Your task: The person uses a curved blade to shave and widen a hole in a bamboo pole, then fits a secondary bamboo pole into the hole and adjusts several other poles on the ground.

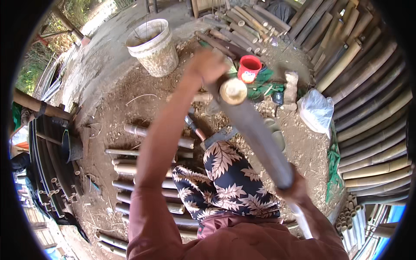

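A thick dark bamboo tube lies slantwise in front of me, above my knees. A pale round face shows near its far end. My right hand is closed round the near end. At the far end is my left hand, blurred, with its fingers curled against the tube. Below my right hand shows a pale, shiny strip that I cannot make out. On the ground by my knee lies a tool with a flat grey blade and a reddish-brown grip.
Beyond my left hand stands a stained white bucket; a red mug sits right of that hand. A clear plastic bag rests further right. Cut bamboo lengths are stacked along the right, with shorter pieces by my left side.
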The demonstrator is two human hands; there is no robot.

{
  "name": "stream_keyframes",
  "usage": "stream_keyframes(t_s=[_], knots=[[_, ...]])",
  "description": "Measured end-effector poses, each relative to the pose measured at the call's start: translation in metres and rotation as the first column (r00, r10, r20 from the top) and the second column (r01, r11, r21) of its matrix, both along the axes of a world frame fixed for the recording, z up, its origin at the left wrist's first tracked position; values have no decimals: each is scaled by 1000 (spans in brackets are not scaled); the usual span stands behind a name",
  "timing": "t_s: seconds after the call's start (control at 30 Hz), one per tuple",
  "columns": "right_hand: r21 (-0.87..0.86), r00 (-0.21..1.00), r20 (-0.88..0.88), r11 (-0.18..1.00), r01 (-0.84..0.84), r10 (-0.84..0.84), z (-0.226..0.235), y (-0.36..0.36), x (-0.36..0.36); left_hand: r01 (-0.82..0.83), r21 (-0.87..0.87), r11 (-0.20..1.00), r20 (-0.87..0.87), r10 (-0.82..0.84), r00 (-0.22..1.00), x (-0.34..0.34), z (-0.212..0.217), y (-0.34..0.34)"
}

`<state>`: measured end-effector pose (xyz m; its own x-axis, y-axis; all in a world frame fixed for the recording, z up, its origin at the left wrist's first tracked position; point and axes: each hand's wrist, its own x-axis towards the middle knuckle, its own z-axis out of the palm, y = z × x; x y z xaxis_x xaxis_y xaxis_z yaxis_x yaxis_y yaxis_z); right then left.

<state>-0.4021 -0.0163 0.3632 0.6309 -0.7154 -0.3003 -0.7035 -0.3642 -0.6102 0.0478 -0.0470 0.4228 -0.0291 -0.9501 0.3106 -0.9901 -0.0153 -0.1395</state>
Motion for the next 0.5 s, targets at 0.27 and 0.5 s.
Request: stream_keyframes(t_s=[0.27,0.5], knots=[[-228,972,142,962,-150,185,1,-5,-7,157,-168,973,-84,-173,981,2,21,10],[-48,991,-133,998,-35,28,-53,-28,9,-161,174,972,-409,220,886,0,-38,-27]])
